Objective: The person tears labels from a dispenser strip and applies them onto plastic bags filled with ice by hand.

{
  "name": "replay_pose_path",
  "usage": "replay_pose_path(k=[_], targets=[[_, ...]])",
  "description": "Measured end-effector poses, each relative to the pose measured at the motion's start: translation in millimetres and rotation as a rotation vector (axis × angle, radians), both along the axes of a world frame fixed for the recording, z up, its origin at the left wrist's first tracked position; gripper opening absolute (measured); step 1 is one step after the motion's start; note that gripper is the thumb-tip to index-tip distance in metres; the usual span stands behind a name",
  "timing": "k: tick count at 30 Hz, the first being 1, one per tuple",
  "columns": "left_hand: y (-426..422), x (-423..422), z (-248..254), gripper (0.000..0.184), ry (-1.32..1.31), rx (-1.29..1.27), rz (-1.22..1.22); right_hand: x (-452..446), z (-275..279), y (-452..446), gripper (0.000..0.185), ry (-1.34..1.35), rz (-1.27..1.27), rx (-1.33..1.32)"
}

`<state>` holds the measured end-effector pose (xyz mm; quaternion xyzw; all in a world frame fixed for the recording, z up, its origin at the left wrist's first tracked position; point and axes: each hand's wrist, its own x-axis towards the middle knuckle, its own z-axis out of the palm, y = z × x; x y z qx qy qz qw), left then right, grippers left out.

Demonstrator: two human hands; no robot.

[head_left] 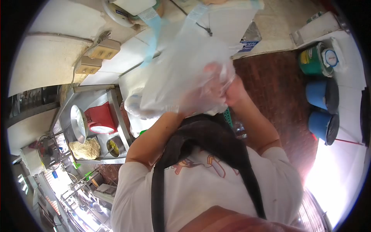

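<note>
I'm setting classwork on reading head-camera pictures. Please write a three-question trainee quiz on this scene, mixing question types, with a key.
1. Multiple choice: what veils much of the left hand?
A) a metal lid
B) a translucent plastic bag
C) a wooden board

2. True or false: dark straps run over the white shirt.

3. Fill the gap: at the picture's right, two ____ containers stand near a green tub.

Key: 1. B; 2. true; 3. blue.
</note>
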<state>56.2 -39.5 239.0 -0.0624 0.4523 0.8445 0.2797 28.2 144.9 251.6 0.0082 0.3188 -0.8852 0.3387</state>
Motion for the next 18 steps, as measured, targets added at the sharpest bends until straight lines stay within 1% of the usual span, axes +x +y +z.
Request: replay_pose_path(k=[2,3,5,6,8,9,11,13,16,18], targets=[[-9.8,9.6,29.6,0.033,0.087,-0.025,0.011,5.8,2.1,-7.2,0.09,0.008,0.042,0.004],[-13.5,14.8,46.3,0.033,0.146,-0.047,0.021,9.3,4.9,-7.9,0.083,-0.052,0.019,-0.065],[-15.7,21.8,69.5,0.032,0.241,-0.078,0.04,6.2,2.9,-2.0,0.086,-0.037,0.122,-0.228],[-13.3,22.5,73.2,0.032,0.261,-0.082,0.054,-0.4,0.2,8.4,0.095,0.038,0.246,-0.322],[-6.4,16.8,70.3,0.031,0.292,-0.087,0.085,-3.3,-2.1,14.3,0.1,0.196,0.409,-0.388],[-1.9,14.3,68.2,0.03,0.301,-0.09,0.094,-3.4,2.0,14.7,0.097,0.283,0.442,-0.359],[4.3,8.9,60.9,0.029,0.304,-0.089,0.109,-3.2,3.3,15.9,0.094,0.342,0.467,-0.362],[3.6,5.7,59.9,0.029,0.307,-0.105,0.123,-8.8,0.3,16.7,0.092,0.294,0.46,-0.425],[-4.3,-1.9,60.8,0.027,0.294,-0.135,0.155,-13.0,-8.9,32.7,0.082,0.245,0.262,-0.315],[-6.3,-10.7,54.5,0.027,0.262,-0.161,0.19,-18.8,-21.6,35.9,0.067,0.225,0.089,-0.216]])
